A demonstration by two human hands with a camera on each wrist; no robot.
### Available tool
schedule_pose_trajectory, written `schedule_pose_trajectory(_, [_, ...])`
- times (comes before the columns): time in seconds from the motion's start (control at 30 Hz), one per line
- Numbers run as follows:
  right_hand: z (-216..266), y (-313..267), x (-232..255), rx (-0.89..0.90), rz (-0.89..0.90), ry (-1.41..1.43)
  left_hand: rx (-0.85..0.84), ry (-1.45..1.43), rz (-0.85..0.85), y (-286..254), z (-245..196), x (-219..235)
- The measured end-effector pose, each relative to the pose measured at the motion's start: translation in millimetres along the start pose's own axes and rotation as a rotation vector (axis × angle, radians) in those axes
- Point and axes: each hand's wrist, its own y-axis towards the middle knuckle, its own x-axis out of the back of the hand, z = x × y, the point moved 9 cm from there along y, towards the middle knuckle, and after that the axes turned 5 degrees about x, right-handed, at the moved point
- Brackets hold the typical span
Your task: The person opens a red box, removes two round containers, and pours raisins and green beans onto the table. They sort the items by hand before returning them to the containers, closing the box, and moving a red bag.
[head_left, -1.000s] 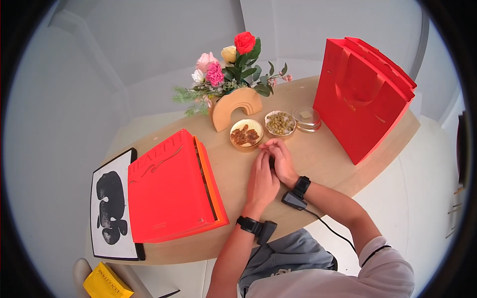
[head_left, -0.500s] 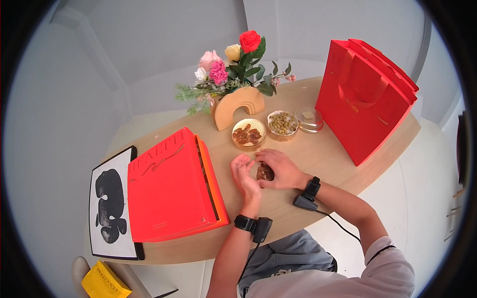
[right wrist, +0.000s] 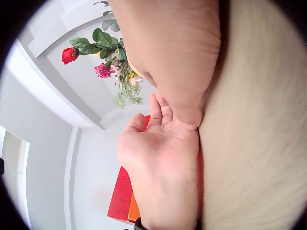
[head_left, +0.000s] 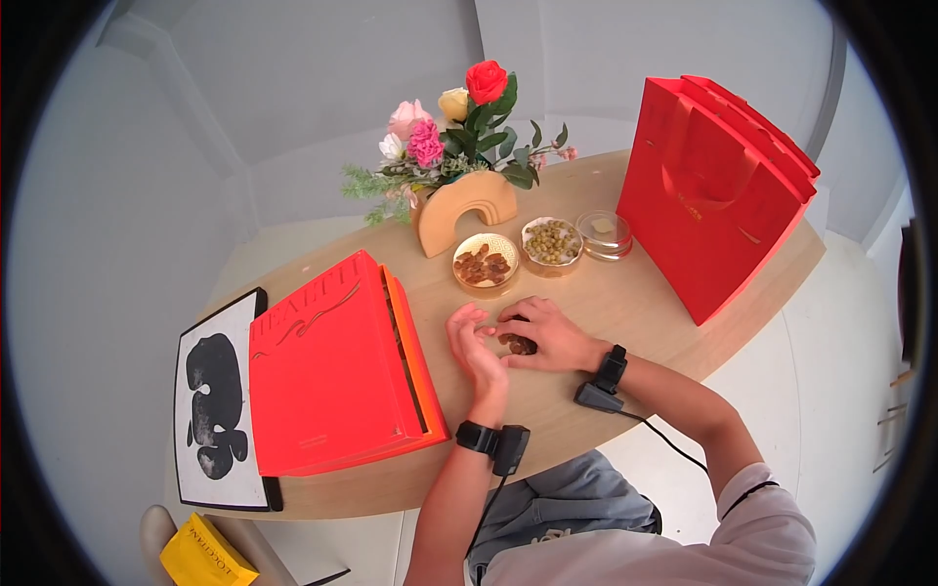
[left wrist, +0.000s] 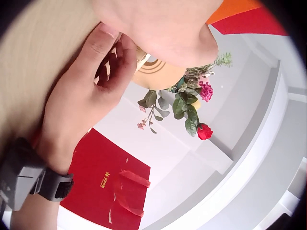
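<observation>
A small heap of brown dried fruit (head_left: 516, 343) lies between the two hands, over the front middle of the table. My right hand (head_left: 555, 335) arches over it, thumb and bent fingers curved round the pieces. In the left wrist view the right hand (left wrist: 84, 100) shows its thumb tip close to the bent fingers, which hide most of the heap. My left hand (head_left: 475, 347) stands on its side at the left of the heap, palm turned to it and fingers loosely bent. The right wrist view shows the bare palm of the left hand (right wrist: 160, 148).
Behind the hands stand a bowl (head_left: 484, 286) of brown pieces, a bowl (head_left: 553, 269) of green ones and a clear round container (head_left: 606, 239). A flower arrangement (head_left: 427, 146) in an arched wooden vase (head_left: 440, 230) is farther back. A red box (head_left: 327, 381) and red bag (head_left: 708, 205) flank them.
The hands were pressed together near the bowls a second ago. They have since parted and come nearer the body, uncovering the brown dried fruit. In the last half second both shifted slightly left.
</observation>
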Motion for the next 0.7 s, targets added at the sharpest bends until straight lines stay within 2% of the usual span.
schedule_pose_trajectory(0.2, [-15.1, -5.2, -8.9, -0.081, 0.016, 0.068, 0.004, -0.074, -0.016, 2.2, 3.5, 1.9])
schedule_pose_trajectory(0.27, [-21.2, -8.5, -6.3, -0.081, -0.076, 0.062, 0.008, -0.073, -0.019, 2.4, 3.1, 1.9])
schedule_pose_trajectory(0.4, [-27.0, -9.8, -2.7, -0.130, -0.135, 0.115, -0.002, -0.052, -0.009, 2.1, 2.3, 2.1])
schedule_pose_trajectory(0.47, [-24.3, -11.2, 10.5, -0.203, -0.181, 0.004, 0.005, -0.062, -0.004, 2.1, 2.6, 1.8])
schedule_pose_trajectory(0.57, [-6.2, -7.2, 25.4, -0.170, -0.172, -0.136, 0.010, -0.064, -0.007, 3.0, 3.8, 2.4])
schedule_pose_trajectory(0.7, [-4.0, -7.6, 27.8, -0.093, -0.121, -0.165, 0.008, -0.026, -0.002, 2.7, 5.4, 1.3])
